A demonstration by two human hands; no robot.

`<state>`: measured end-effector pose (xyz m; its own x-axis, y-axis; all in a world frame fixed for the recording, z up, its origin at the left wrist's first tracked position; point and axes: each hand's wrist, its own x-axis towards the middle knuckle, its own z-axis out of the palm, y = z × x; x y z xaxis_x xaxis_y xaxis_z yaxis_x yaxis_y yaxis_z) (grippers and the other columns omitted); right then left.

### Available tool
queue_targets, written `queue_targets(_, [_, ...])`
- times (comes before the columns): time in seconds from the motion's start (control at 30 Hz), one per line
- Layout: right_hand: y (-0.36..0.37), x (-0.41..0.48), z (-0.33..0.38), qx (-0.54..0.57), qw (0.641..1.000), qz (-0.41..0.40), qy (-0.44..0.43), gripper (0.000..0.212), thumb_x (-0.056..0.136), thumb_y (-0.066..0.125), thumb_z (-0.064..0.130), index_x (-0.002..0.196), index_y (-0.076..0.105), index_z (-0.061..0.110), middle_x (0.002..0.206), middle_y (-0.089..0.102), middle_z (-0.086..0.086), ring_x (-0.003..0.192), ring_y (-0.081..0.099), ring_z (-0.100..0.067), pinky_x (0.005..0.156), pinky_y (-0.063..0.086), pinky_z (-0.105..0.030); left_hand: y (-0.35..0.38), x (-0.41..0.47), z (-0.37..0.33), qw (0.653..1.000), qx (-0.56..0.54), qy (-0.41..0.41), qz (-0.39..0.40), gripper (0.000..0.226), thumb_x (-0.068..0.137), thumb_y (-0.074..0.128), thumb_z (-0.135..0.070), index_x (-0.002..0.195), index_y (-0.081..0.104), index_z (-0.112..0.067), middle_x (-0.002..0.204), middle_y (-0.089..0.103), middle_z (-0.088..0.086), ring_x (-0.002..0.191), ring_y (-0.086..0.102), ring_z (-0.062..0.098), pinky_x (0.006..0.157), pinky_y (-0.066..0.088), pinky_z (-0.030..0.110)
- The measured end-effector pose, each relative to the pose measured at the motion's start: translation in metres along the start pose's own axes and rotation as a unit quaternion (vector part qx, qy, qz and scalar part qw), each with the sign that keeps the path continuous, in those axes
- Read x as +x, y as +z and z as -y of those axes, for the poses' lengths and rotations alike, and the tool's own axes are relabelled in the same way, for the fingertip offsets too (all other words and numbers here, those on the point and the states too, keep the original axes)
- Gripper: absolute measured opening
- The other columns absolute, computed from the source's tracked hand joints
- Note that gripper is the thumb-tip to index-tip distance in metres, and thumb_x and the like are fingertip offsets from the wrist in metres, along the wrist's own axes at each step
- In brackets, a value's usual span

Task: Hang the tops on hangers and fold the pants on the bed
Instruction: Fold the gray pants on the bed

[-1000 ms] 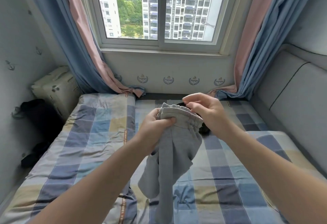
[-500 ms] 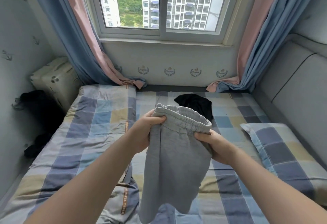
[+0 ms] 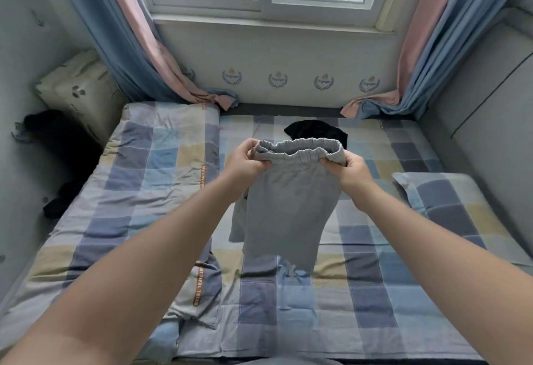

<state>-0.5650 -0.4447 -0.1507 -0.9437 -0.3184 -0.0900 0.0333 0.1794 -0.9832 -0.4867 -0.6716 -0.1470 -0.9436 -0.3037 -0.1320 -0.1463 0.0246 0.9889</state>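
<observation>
Grey soft jersey pants [image 3: 288, 206] hang between both hands over the checked bed [image 3: 375, 292]; left hand [image 3: 245, 160] and right hand [image 3: 353, 168] each pinch an end of the elastic waistband. Light, limp; best gripped at the waistband corners.

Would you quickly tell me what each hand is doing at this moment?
Left hand: closed, gripping the left end of the grey pants' elastic waistband.
Right hand: closed, gripping the right end of the same waistband.
</observation>
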Motion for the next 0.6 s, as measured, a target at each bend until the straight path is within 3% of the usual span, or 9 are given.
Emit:
queue_targets(0.17, [-0.014,-0.002,0.001,-0.003,0.999,0.000,-0.035,0.005,0.088,0.076,0.021,0.092,0.074,0.022,0.083,0.072,0.014,0.075,0.063,0.000,0.069,0.052,-0.016,0.012,0.005,0.001,0.997,0.053,0.046,-0.013,0.032,0.082,0.066,0.015,0.092,0.062,-0.015,0.083,0.065,-0.002,0.072,0.059,0.004,0.066,0.047,0.014])
queue_targets(0.3, [-0.021,-0.016,-0.029,-0.053,0.998,-0.005,-0.019,0.026,0.081,0.078,0.031,0.097,0.073,0.011,0.086,0.070,0.003,0.079,0.058,-0.007,0.070,0.049,-0.026,0.023,-0.001,0.037,0.991,0.127,0.028,-0.009,0.039,0.080,0.064,0.012,0.087,0.065,-0.027,0.080,0.065,-0.007,0.071,0.057,0.005,0.065,0.045,0.016])
queue_targets(0.4, [-0.024,-0.037,-0.076,-0.111,0.993,0.023,0.018,0.012,0.078,0.076,0.035,0.089,0.075,0.037,0.084,0.072,0.014,0.080,0.061,-0.005,0.072,0.050,-0.025,0.035,-0.011,0.086,0.982,0.186,-0.025,0.004,0.045,0.079,0.056,0.013,0.083,0.061,-0.032,0.078,0.062,-0.007,0.068,0.053,0.008,0.059,0.041,0.020])
queue_targets(0.43, [-0.024,-0.046,-0.099,-0.143,0.989,0.027,0.030,0.016,0.079,0.076,0.028,0.087,0.074,0.042,0.085,0.073,0.015,0.082,0.062,-0.006,0.074,0.050,-0.027,0.039,-0.017,0.108,0.978,0.206,-0.043,0.012,0.045,0.078,0.056,0.013,0.083,0.060,-0.032,0.080,0.063,-0.005,0.071,0.054,0.012,0.062,0.041,0.024])
queue_targets(0.5, [-0.023,-0.064,-0.154,-0.212,0.975,0.031,0.062,0.028,0.083,0.076,0.010,0.098,0.078,0.033,0.098,0.075,0.009,0.097,0.065,-0.013,0.085,0.052,-0.034,0.047,-0.031,0.158,0.963,0.254,-0.079,0.033,0.043,0.078,0.057,0.013,0.085,0.060,-0.029,0.083,0.064,-0.001,0.078,0.056,0.019,0.068,0.041,0.028])
queue_targets(0.6, [-0.016,-0.106,-0.240,-0.279,0.946,0.053,0.159,0.034,0.086,0.071,0.001,0.117,0.075,0.014,0.124,0.070,-0.003,0.121,0.059,-0.024,0.107,0.043,-0.036,0.058,-0.061,0.240,0.935,0.314,-0.145,0.081,0.036,0.078,0.058,0.011,0.093,0.062,-0.022,0.086,0.063,0.000,0.087,0.059,0.026,0.072,0.042,0.033])
